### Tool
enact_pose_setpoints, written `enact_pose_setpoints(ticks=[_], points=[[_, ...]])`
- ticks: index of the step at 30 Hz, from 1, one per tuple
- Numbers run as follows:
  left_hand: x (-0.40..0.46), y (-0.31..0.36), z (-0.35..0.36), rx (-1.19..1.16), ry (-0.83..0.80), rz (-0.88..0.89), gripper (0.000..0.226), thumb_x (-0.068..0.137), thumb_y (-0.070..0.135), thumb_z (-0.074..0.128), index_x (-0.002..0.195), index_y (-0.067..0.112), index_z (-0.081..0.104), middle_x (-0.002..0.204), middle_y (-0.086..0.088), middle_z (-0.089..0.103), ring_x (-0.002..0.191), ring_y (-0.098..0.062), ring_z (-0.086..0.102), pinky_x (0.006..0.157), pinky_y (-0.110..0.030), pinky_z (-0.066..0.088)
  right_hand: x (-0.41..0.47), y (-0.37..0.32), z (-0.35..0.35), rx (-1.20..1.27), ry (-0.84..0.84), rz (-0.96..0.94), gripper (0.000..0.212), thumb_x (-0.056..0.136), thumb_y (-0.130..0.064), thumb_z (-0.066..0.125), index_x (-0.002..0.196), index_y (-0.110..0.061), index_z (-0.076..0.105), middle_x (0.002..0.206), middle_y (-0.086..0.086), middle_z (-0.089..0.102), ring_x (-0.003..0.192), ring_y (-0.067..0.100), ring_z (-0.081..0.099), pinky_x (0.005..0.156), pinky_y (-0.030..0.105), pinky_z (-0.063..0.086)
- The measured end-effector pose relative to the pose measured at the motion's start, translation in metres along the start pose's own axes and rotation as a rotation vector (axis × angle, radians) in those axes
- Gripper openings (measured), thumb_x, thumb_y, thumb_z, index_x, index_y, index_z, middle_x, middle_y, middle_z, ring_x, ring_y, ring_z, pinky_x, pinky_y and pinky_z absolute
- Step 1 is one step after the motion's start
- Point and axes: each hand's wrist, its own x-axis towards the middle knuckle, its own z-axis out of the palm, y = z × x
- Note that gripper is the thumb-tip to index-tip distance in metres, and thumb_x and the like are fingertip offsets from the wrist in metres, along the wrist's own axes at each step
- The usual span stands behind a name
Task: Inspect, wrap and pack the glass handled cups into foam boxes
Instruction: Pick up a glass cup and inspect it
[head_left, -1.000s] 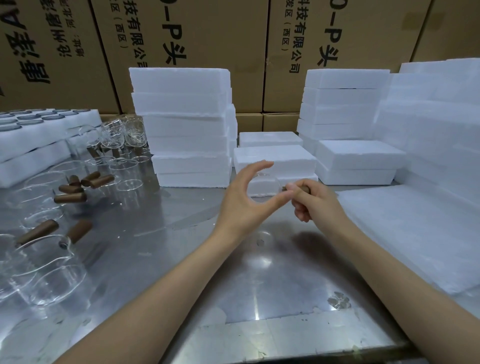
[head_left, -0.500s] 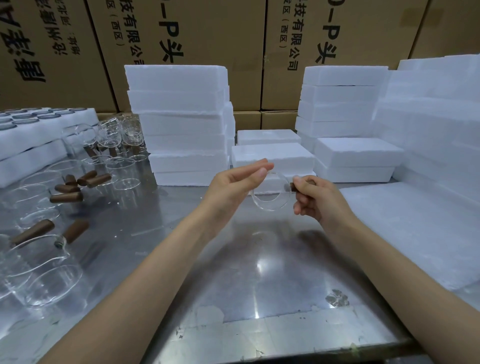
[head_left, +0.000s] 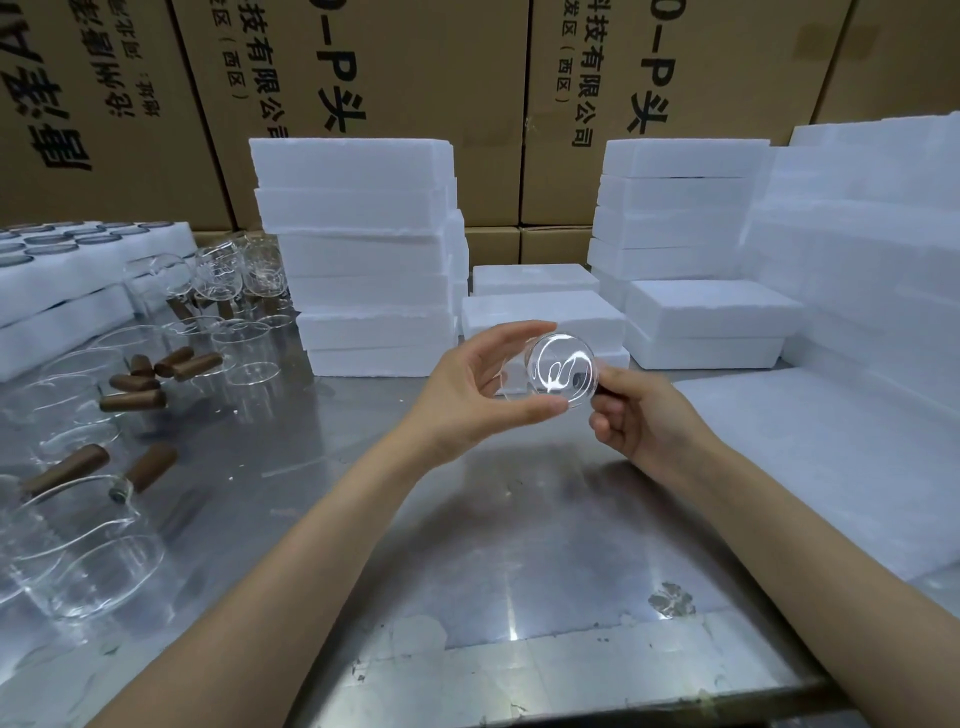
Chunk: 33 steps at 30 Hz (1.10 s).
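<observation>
A clear glass cup (head_left: 561, 373) is held up above the steel table, its round base turned toward me. My left hand (head_left: 483, 387) grips the cup's body between thumb and fingers. My right hand (head_left: 636, 418) holds the cup's brown handle, which is mostly hidden behind the glass and my fingers. White foam boxes (head_left: 543, 325) lie just behind the cup. A tall stack of foam boxes (head_left: 358, 254) stands left of centre, another stack (head_left: 675, 208) at the back right.
Several glass cups with brown wooden handles (head_left: 135, 400) crowd the table's left side. A foam tray of lidded jars (head_left: 57, 260) sits far left. Foam wrap sheets (head_left: 831, 457) lie on the right. Cardboard cartons (head_left: 363, 93) line the back. The steel table (head_left: 467, 545) edge runs below my arms.
The cup has turned so its round base now faces me. My left hand has closed round the cup's body; my right hand still holds the handle.
</observation>
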Motion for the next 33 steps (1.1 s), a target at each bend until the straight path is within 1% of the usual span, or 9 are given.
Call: enact_pose_setpoints(ticks=[5, 10, 15, 17, 19, 22, 25, 28, 33], points=[[-0.002, -0.009, 0.012, 0.188, 0.132, 0.074, 0.055, 0.062, 0.034, 0.082, 0.112, 0.037, 0.059, 0.116, 0.025, 0.060, 0.117, 0.007, 0.052, 0.102, -0.022, 0.040, 0.002, 0.005, 0.004, -0.108, 0.004, -0.069, 0.023, 0.096, -0.027, 0.051, 0.077, -0.016, 0.056, 0.049, -0.007, 0.047, 0.045, 0.008, 0.055, 0.047, 0.015, 0.047], [-0.001, -0.018, 0.030, 0.194, 0.369, 0.008, 0.042, 0.070, 0.036, 0.083, 0.100, 0.027, 0.055, 0.115, 0.013, 0.057, 0.115, -0.006, 0.053, 0.094, -0.017, 0.041, 0.001, 0.010, 0.012, -0.259, -0.030, -0.140, 0.020, 0.096, -0.024, 0.051, 0.080, -0.012, 0.050, 0.054, -0.008, 0.055, 0.053, 0.010, 0.062, 0.051, 0.017, 0.047], [0.002, -0.011, 0.029, 0.066, 0.326, -0.082, 0.008, 0.094, 0.032, 0.057, 0.098, 0.027, 0.054, 0.128, 0.008, 0.052, 0.118, -0.003, 0.049, 0.088, -0.005, 0.036, 0.000, 0.009, 0.013, -0.290, -0.018, -0.201, 0.017, 0.097, -0.025, 0.050, 0.085, -0.012, 0.049, 0.056, -0.011, 0.059, 0.056, 0.007, 0.063, 0.052, 0.017, 0.047], [0.004, -0.009, 0.026, -0.026, 0.326, -0.139, 0.018, 0.098, 0.037, 0.047, 0.112, 0.027, 0.053, 0.133, 0.011, 0.049, 0.116, 0.002, 0.046, 0.080, 0.001, 0.033, 0.000, 0.008, 0.012, -0.316, 0.011, -0.246, 0.017, 0.097, -0.025, 0.049, 0.085, -0.014, 0.051, 0.058, -0.011, 0.061, 0.058, 0.005, 0.061, 0.053, 0.018, 0.047], [0.006, -0.010, 0.025, -0.096, 0.310, -0.213, 0.043, 0.094, 0.050, 0.047, 0.132, 0.030, 0.042, 0.140, 0.014, 0.040, 0.125, -0.002, 0.040, 0.087, -0.006, 0.034, 0.000, 0.008, 0.013, -0.353, 0.048, -0.316, 0.015, 0.097, -0.023, 0.050, 0.085, -0.015, 0.053, 0.063, -0.009, 0.063, 0.060, 0.003, 0.060, 0.053, 0.018, 0.049], [0.007, -0.013, 0.021, -0.168, 0.206, -0.371, 0.082, 0.080, 0.063, 0.054, 0.147, 0.024, 0.029, 0.146, 0.010, 0.038, 0.126, -0.007, 0.046, 0.104, -0.032, 0.042, -0.001, 0.009, 0.016, -0.415, 0.081, -0.425, 0.013, 0.097, -0.020, 0.051, 0.084, -0.017, 0.053, 0.073, -0.008, 0.064, 0.064, 0.002, 0.059, 0.055, 0.018, 0.049], [0.005, -0.020, 0.018, -0.135, 0.156, -0.399, 0.076, 0.083, 0.056, 0.060, 0.145, 0.019, 0.035, 0.140, 0.009, 0.047, 0.111, 0.000, 0.059, 0.098, -0.034, 0.050, -0.004, 0.007, 0.009, -0.852, 0.088, -0.667, 0.010, 0.094, -0.019, 0.055, 0.084, -0.019, 0.053, 0.079, -0.010, 0.060, 0.074, 0.001, 0.056, 0.064, 0.016, 0.044], [0.006, -0.027, 0.016, -0.024, 0.177, -0.360, 0.075, 0.085, 0.054, 0.061, 0.146, 0.020, 0.033, 0.144, 0.005, 0.043, 0.123, -0.019, 0.054, 0.104, -0.041, 0.044, -0.006, 0.005, 0.001, -1.362, 0.035, -0.790, 0.007, 0.095, -0.029, 0.050, 0.093, -0.023, 0.052, 0.088, -0.012, 0.057, 0.081, 0.007, 0.051, 0.065, 0.026, 0.039], [0.004, -0.023, 0.011, 0.038, 0.133, -0.306, 0.085, 0.067, 0.066, 0.063, 0.139, 0.027, 0.039, 0.131, 0.008, 0.051, 0.121, -0.023, 0.056, 0.103, -0.044, 0.045, -0.002, 0.010, 0.000, -1.528, 0.007, -0.661, 0.020, 0.099, -0.038, 0.035, 0.096, -0.022, 0.047, 0.092, -0.007, 0.062, 0.081, 0.021, 0.056, 0.063, 0.035, 0.036]])
